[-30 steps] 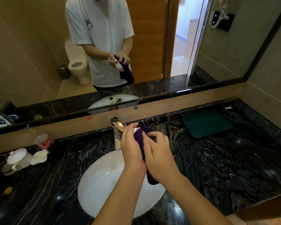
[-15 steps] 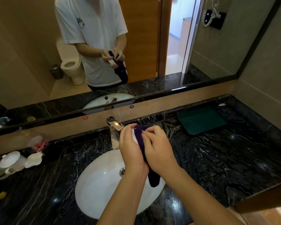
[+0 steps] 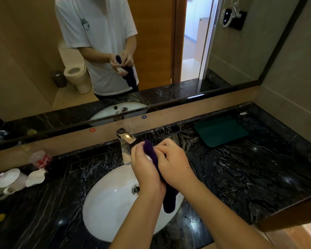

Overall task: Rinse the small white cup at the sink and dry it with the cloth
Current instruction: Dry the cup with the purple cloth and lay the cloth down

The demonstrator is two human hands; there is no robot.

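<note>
Both hands are held together above the white oval sink (image 3: 108, 209). My left hand (image 3: 145, 169) is wrapped around the small white cup (image 3: 148, 157), of which only a sliver shows between my fingers. My right hand (image 3: 174, 166) presses a dark purple cloth (image 3: 150, 150) against the cup. The cloth's loose end (image 3: 170, 202) hangs below my wrists over the basin. The chrome faucet (image 3: 126, 141) stands just behind my hands, with no water visibly running.
The black marble counter (image 3: 241, 177) carries a dark green tray (image 3: 221, 131) at the back right. A white teapot (image 3: 9, 180), a white cup on its side (image 3: 35, 178) and a red-labelled bottle (image 3: 41, 159) sit at the left. A mirror (image 3: 223, 51) runs along the back wall.
My hands have stayed over the sink while the fingers shifted around the cup and cloth. The cloth's top has moved up between my hands. The view has tilted slightly.
</note>
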